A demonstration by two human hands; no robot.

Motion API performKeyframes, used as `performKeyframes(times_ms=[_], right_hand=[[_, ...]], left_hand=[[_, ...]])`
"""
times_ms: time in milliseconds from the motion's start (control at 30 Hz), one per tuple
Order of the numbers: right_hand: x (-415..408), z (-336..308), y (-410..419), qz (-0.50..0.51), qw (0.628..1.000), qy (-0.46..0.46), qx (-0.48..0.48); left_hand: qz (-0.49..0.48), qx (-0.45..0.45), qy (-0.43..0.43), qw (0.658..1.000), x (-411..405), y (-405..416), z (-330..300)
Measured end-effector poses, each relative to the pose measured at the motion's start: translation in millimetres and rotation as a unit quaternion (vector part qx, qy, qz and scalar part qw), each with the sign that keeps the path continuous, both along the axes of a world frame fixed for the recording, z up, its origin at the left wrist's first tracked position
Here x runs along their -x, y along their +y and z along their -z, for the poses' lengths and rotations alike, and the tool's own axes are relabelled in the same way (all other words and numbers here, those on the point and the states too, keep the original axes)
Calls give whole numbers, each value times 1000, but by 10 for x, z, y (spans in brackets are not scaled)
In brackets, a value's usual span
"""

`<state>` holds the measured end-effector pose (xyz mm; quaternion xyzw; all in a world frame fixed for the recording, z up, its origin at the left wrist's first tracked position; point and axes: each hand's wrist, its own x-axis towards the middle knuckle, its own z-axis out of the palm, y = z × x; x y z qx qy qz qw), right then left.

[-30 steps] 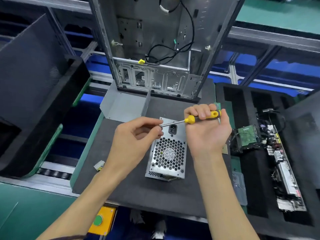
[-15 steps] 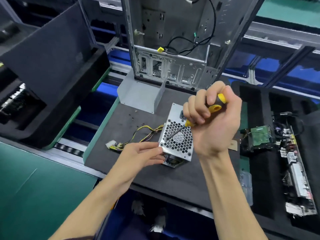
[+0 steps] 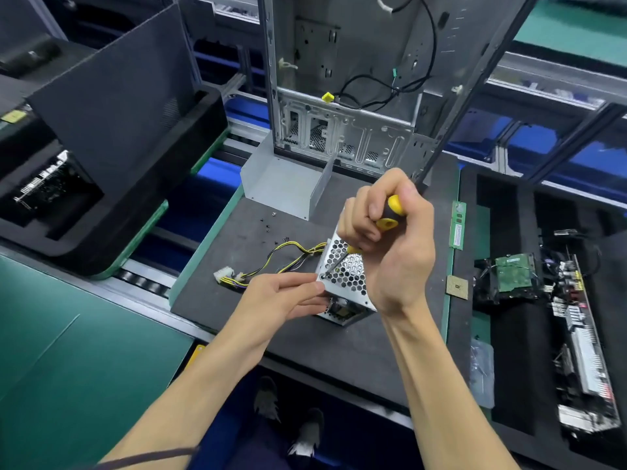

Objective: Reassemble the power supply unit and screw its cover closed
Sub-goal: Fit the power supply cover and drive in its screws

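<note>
The silver power supply unit [image 3: 346, 269] with a honeycomb fan grille sits on the dark foam mat [image 3: 271, 320]; its yellow and black cable bundle [image 3: 271, 259] trails left to white plugs. My right hand [image 3: 386, 245] grips a yellow-and-black screwdriver [image 3: 390, 212], whose tip sits at the grille's near left corner. Extended fingers of my left hand [image 3: 281, 296] touch the unit's near left side beside that corner. Several small dark screws [image 3: 271, 225] lie loose on the mat behind the cables.
An open grey PC chassis [image 3: 356, 96] stands upright at the mat's far edge, with a bent metal sheet [image 3: 285, 184] at its foot. A RAM stick [image 3: 458, 225] and a CPU [image 3: 456, 287] lie right of the unit. A foam tray [image 3: 509, 334] holds boards at right; black foam bins [image 3: 101, 147] stand left.
The screwdriver has swung from level to steeply tilted, tip now on the grille's corner. My left hand dropped from the shaft to the unit's side. The view shifted, showing the cables.
</note>
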<state>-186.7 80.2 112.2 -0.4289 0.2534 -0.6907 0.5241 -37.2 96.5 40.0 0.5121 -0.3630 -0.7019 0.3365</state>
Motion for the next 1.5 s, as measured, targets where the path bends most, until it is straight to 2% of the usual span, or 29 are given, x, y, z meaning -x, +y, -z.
performKeyframes(times_ms=[100, 333, 433, 667, 800, 967, 1167, 1300, 1500], right_hand=[[-44, 21, -3, -13, 1000, 21, -3], [-96, 21, 35, -35, 987, 155, -10], [-77, -17, 68, -37, 988, 145, 22], [-70, -37, 99, -58, 980, 186, -33], [-41, -60, 112, -42, 980, 195, -8], [-76, -84, 58, -37, 983, 178, -36], [-69, -81, -79, -104, 987, 114, -40], [-89, -82, -130, -142, 984, 80, -76], [-177, -114, -190, -28, 989, 71, -124]], left_hand=[[0, 4, -5, 1000, 3, -1, 10], [2, -5, -8, 1000, -21, -13, 12], [2, -8, -5, 1000, -16, -20, 15], [6, -12, -12, 1000, -26, -28, 21], [8, -15, -9, 1000, -37, -35, 28], [16, -12, -9, 1000, -51, -33, 41], [0, -23, -25, 999, -54, -40, 45], [-9, -29, -26, 999, -69, -26, 37], [-16, -25, -27, 999, -64, -16, 31]])
